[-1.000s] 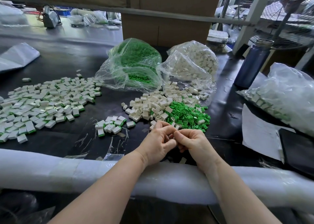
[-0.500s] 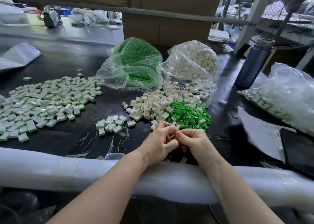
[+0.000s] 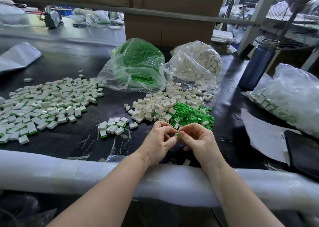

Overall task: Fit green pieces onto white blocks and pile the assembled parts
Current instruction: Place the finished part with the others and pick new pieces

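Fingertips have parted slightly: a small green plastic piece (image 3: pixel 177 134) now shows, pinched between left hand (image 3: pixel 159 143) and right hand (image 3: pixel 200 141) — fitting underway.

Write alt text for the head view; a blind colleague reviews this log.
Two bare hands meet over a black table, the left hand and right hand pinching a small green plastic piece between their fingertips. Behind them lie loose white plastic blocks and green pieces; assembled white-and-green parts spread to the left.
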Available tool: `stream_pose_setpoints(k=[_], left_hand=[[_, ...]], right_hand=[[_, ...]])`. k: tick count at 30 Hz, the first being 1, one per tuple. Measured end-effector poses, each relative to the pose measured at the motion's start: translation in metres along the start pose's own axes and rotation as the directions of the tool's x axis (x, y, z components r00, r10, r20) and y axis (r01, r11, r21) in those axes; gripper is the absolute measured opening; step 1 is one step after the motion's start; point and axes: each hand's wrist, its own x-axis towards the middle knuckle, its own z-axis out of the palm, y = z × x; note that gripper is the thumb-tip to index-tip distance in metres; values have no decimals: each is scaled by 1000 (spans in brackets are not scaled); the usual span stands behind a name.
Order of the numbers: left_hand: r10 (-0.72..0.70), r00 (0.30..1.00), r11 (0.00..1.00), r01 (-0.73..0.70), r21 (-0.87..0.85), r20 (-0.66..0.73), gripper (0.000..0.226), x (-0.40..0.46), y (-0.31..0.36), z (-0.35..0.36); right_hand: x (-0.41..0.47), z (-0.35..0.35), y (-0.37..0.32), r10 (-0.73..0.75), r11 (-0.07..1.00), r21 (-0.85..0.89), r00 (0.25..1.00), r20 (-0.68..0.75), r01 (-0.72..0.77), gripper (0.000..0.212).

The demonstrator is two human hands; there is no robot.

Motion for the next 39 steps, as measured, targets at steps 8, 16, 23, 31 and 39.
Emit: stream_pose_setpoints(k=[8,16,23,31,39], left_hand=[[-9,1000,1000,9,26,6,4,0,-1,0],[-63,981,998,62,-9,-183,12,0,-3,-2],[-186,842,981,183,-57,-506,22,1,-4,-9],[-197,791,941,318,114,-579,27,2,-5,-10],[-329,733,861,492,130,-595,30,2,-6,-13]], right_hand=[[1,2,2,3,997,-71,1000,19,-1,19],[2,0,-1,-53,993,-116,987,-151,35,17],[3,-1,2,-43,977,-214,960,-278,-19,19],[8,-4,9,-34,955,-282,913,-407,-90,22],[9,-9,11,-18,925,-334,855,-519,-183,15]])
